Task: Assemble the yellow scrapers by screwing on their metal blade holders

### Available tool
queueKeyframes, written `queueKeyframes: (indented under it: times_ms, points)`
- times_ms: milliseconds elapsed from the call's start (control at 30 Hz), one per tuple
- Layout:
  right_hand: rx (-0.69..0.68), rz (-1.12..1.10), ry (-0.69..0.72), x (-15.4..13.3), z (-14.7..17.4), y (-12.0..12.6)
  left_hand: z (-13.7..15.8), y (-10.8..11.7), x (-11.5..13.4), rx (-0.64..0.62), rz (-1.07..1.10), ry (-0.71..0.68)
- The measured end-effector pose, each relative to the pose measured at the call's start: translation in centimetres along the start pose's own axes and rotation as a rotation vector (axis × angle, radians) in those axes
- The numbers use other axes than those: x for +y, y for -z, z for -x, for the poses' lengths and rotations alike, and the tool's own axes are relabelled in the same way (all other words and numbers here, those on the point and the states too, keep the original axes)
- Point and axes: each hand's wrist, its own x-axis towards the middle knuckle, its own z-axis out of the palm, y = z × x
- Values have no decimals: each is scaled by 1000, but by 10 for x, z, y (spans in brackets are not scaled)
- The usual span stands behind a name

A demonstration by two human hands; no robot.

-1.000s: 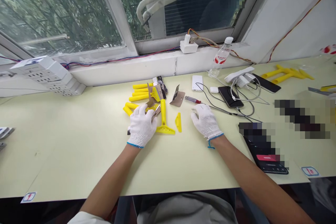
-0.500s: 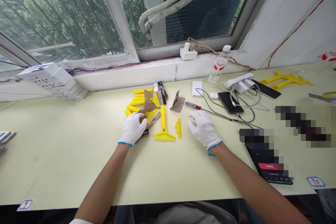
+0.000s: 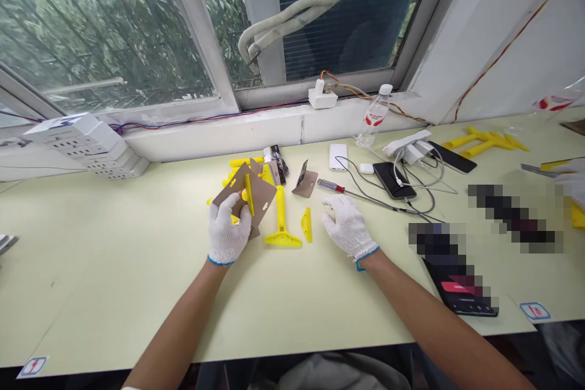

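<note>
My left hand (image 3: 228,231), in a white knitted glove, is closed round a yellow scraper (image 3: 249,195), its head raised on edge. Brown backing card (image 3: 265,192) sticks out around that scraper. Behind lie more yellow scrapers (image 3: 247,162) in a pile, partly covered. To the right of my left hand, a loose yellow scraper (image 3: 282,219) lies with its wide head toward me, and a small yellow blade cover (image 3: 306,225) lies beside it. My right hand (image 3: 350,225), gloved too, rests on the table with fingers loosely bent and apart, holding nothing, just below a screwdriver (image 3: 331,186).
A folded brown card (image 3: 304,181) stands behind the loose scraper. Rightward are a white power bank (image 3: 339,157), a phone (image 3: 393,180), cables, a water bottle (image 3: 373,116) and yellow handles (image 3: 484,141). White boxes (image 3: 86,143) are stacked at the left. Someone's gloved hand shows at the right edge.
My left hand has taken hold of a scraper with its card and tilted it up off the pile. My right hand stays in nearly the same place. The view has shifted slightly.
</note>
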Motion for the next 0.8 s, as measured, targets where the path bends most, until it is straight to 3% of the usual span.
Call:
queueKeyframes:
  times_ms: [167, 300, 400, 500, 567, 633, 800]
  points:
    - [8, -157, 25, -9, 7, 8, 24, 1, 24, 38, 11, -216]
    - [-153, -487, 138, -36, 20, 18, 43, 5, 51, -55, 105, -373]
    - [-352, -772, -91, -59, 30, 16, 56, 5, 62, -209, 198, -451]
    - [-378, -907, -284, -70, 33, 8, 65, 0, 66, -459, 226, -481]
    - [-387, -935, -341, -69, 33, 4, 67, -3, 67, -548, 216, -465]
    - [-384, -947, -405, -66, 29, 4, 66, -4, 66, -540, 191, -441]
    - [-301, -1081, -669, -60, 17, 16, 53, -6, 53, -365, 15, -355]
